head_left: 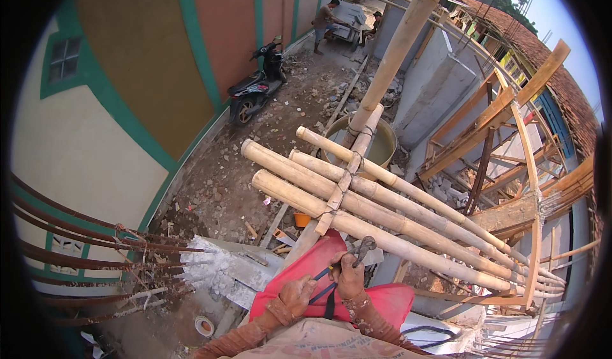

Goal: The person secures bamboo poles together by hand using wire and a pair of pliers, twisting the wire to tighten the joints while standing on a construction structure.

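Pincers [358, 250] with dark jaws sit at the near edge of a bamboo scaffold [382, 212], gripped by the right hand [350, 276], fingers wrapped tight on one handle. The left hand [297, 293] is curled beside it, near the blue handle; whether it grips is hard to tell. A red cloth [389, 301] hides the legs below. Rusty rebar [76, 231] runs off at left.
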Tool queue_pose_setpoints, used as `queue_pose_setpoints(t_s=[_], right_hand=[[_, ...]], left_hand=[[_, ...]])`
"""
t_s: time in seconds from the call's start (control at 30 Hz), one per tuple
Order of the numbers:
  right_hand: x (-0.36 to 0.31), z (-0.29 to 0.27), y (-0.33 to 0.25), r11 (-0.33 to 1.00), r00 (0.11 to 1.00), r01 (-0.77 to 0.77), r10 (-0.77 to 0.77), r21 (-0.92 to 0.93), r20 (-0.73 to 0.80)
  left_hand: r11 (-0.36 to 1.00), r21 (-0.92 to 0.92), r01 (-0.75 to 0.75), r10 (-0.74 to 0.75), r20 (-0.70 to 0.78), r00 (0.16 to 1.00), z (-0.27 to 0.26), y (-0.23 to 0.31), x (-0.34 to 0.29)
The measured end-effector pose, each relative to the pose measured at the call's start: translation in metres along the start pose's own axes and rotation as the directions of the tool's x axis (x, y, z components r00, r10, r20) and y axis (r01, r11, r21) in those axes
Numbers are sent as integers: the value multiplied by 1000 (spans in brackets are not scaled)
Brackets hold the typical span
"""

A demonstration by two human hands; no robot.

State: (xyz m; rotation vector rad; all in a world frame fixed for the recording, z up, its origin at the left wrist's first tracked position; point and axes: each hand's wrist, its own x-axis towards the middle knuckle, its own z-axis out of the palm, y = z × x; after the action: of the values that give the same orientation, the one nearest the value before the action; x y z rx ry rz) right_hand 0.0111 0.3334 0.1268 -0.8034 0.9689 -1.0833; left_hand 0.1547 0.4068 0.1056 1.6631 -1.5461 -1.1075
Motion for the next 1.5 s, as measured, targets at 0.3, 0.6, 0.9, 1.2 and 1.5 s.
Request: queue_pose_setpoints(t_s=[0.3, 0.6, 0.9, 1.2, 1.5], right_hand=[[-7, 4, -3, 912, 866, -235, 39, 337, 499], [11, 45, -1, 935, 979, 195, -167, -297, 116], [15, 48, -5, 997, 857, 68, -49, -20, 513], [39, 61, -6, 949, 914, -272, 202, 162, 352], [155, -173, 31, 857, 896, -270, 56, 440, 441]], left_hand=[[-6, -754, 656, 355, 612, 707, -28, 31, -23], [993, 39, -116, 120, -465, 877, -35, 22, -21], [428, -896, 116, 126, 187, 974, -16, 13, -32], [957, -235, -171, 83, -342, 936, -42, -2, -14], [924, -43, 379, -377, -261, 889, -11, -136, 2]])
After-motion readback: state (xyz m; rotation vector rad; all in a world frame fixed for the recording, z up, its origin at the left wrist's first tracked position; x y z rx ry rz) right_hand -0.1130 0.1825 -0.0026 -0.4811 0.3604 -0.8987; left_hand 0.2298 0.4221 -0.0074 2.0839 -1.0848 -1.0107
